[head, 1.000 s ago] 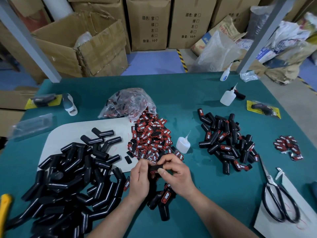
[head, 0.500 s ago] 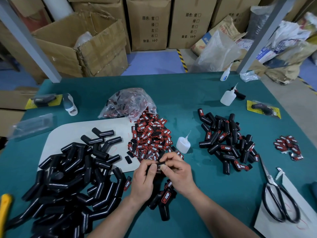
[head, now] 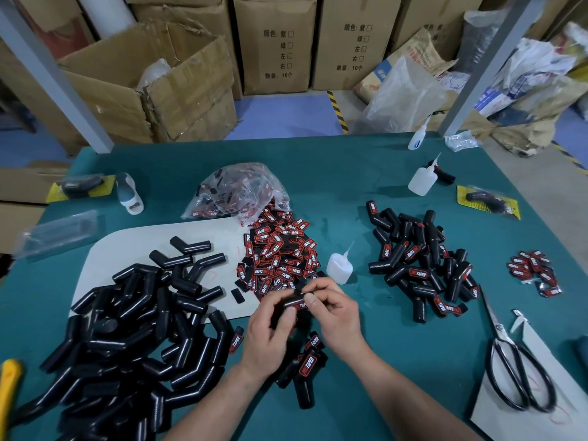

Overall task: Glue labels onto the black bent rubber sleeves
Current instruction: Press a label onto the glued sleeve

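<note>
Hands: left hand (head: 270, 329) and right hand (head: 339, 316), centre of frame, both pinch one black bent rubber sleeve (head: 291, 303) between curled fingers; red-and-black printed label (head: 301, 304) lies on it by the right thumb
Handling: likely light, soft, springy, slightly slick; grip the ends, press along a straight leg
Beyond: heap of loose labels (head: 280, 256) just above the hands; white squeeze glue bottle (head: 339, 265) beside it

Label (head: 300, 304) now flat on sleeve (head: 287, 303)

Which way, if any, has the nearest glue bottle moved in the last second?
No. The glue bottle stands just right of the label pile, as before.
</note>
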Available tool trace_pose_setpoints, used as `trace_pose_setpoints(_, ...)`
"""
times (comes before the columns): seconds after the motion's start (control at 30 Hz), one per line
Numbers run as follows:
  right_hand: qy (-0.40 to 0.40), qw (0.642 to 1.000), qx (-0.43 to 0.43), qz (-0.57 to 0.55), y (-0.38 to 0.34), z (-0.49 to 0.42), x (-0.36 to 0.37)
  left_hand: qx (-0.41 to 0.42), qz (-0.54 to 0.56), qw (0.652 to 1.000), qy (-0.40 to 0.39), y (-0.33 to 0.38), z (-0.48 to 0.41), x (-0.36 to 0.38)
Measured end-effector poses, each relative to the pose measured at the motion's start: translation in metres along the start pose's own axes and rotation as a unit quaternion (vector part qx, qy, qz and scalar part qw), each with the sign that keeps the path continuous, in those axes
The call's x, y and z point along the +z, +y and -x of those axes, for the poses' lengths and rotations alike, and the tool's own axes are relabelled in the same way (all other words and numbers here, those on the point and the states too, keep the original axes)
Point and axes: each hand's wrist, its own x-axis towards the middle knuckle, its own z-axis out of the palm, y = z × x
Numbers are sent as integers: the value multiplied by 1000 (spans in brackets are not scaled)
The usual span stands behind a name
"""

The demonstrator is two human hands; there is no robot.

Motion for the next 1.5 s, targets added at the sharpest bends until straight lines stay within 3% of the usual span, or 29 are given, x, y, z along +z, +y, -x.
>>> trace_pose_setpoints(0.13,23,999,16,-15,0,-3,-2,62,-45,997,11,-1,-2,3)
trace_pose_setpoints(0.53,29,993,23,-109,-3,1,0,16,-8,997,75,-1,-6,0)
trace_pose_setpoints(0.83,-30,998,16,-54,0,-2,-1,29,-14,999,43,1,-6,1)
trace_pose_setpoints(1.17,-28,999,-20,-26,2,0,-1,39,-11,998,41,-1,-6,1)
trace_pose_setpoints(1.5,0,997,60,-40,5,-3,2,108,-58,992,36,2,-4,3)
